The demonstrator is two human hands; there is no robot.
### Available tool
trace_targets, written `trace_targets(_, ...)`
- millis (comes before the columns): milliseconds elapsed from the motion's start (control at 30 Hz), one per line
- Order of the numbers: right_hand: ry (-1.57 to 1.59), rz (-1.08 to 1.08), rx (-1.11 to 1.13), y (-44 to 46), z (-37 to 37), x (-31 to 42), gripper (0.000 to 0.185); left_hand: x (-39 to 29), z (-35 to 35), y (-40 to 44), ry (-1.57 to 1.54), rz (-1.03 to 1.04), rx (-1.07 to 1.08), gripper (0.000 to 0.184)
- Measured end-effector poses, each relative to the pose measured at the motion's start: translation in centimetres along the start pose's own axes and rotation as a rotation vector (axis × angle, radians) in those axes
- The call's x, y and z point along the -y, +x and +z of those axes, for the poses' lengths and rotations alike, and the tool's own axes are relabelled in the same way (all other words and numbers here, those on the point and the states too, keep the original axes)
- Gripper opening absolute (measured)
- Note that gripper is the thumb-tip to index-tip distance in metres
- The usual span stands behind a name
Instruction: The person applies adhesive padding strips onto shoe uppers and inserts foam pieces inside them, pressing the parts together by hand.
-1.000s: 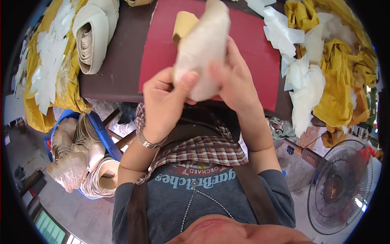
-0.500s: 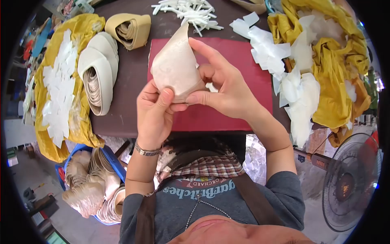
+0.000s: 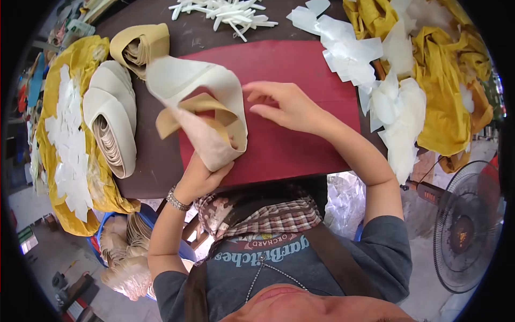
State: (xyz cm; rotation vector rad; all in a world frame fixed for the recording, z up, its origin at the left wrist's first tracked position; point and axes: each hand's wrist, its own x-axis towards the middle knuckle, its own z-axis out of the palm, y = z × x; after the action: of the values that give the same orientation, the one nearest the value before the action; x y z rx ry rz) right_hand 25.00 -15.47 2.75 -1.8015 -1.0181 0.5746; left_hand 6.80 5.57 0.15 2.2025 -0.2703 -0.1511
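My left hand [image 3: 199, 180] grips a cream curved piece [image 3: 228, 86] by its lower edge, over the red mat [image 3: 300, 145]. Inside its loop sits a tan curved piece [image 3: 206, 107], with one end sticking out to the left. Most of my left fingers are hidden behind the pieces. Just right of the cream piece, my right hand [image 3: 287, 107] hovers above the mat, thumb and fingers apart, holding nothing.
Left on the brown table [image 3: 155, 161] lie nested cream pieces [image 3: 115, 118] and nested tan pieces [image 3: 142, 48]. White sticks [image 3: 230, 13] are at the back. Translucent scraps [image 3: 351, 53] and yellow wrapping [image 3: 442, 91] lie right. A blue basket [image 3: 99, 252] and fan [image 3: 464, 236] stand below.
The pale piece between both hands has swung open to the left, exposing the tan piece within. My right hand has let go and stands apart from it. The view has shifted.
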Motion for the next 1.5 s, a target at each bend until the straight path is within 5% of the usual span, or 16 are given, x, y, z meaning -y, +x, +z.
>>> trace_targets(67,-0.201,-0.092,0.076,0.9,0.7,-0.4,0.033,-0.2,-0.2,0.5,0.246,0.121,0.028,0.045)
trace_targets(167,-0.436,-0.054,0.208,3.1,1.4,0.6,0.034,-1.3,-0.3,1.4,0.308,0.128,0.042,0.046)
trace_targets(333,-0.337,0.017,0.317,7.0,2.2,1.6,0.027,-1.2,0.1,2.4,0.468,0.063,0.036,0.046)
trace_targets(500,-0.217,-0.128,0.239,10.4,1.4,-1.6,0.023,-2.0,0.0,2.9,0.431,-0.012,-0.010,0.050)
trace_targets(800,-0.299,-0.025,0.215,10.3,2.1,-2.3,0.020,-2.4,-1.9,4.9,0.463,0.128,-0.042,0.044)
trace_targets(900,-0.383,-0.072,0.243,10.4,2.3,-0.5,0.022,-1.8,-2.7,5.0,0.418,0.030,0.095,0.054)
trace_targets(933,0.062,0.049,0.259,10.7,3.1,-0.2,0.022,-1.1,-2.8,4.8,0.412,-0.001,0.140,0.057)
trace_targets(967,0.508,0.171,0.261,11.0,4.2,0.0,0.023,0.7,-2.6,4.6,0.133,0.044,0.113,0.059)
trace_targets(1000,0.948,0.282,0.256,11.1,4.6,0.3,0.023,-2.7,-5.3,5.5,0.042,-0.212,0.190,0.061)
trace_targets(1100,-0.073,-0.094,0.222,10.8,3.2,1.3,0.025,-3.0,-2.6,2.9,-0.692,-0.305,-0.124,0.056)
trace_targets(1200,-0.003,-0.005,0.515,8.0,-0.3,1.6,0.023,-4.0,4.9,-0.5,-1.399,-0.105,-0.570,0.059)
trace_targets(1367,0.654,0.228,0.480,1.3,-3.2,-0.2,0.019,-4.3,5.9,-5.0,-1.457,-0.312,-0.109,0.054)
trace_targets(1433,0.393,0.303,0.436,0.2,-2.5,0.3,0.021,-5.2,2.6,-5.3,-1.256,-0.459,0.066,0.049)
trace_targets(1500,0.021,0.202,0.394,-0.4,-1.8,0.9,0.030,-6.0,-0.5,-4.5,-0.542,-0.544,0.338,0.047)
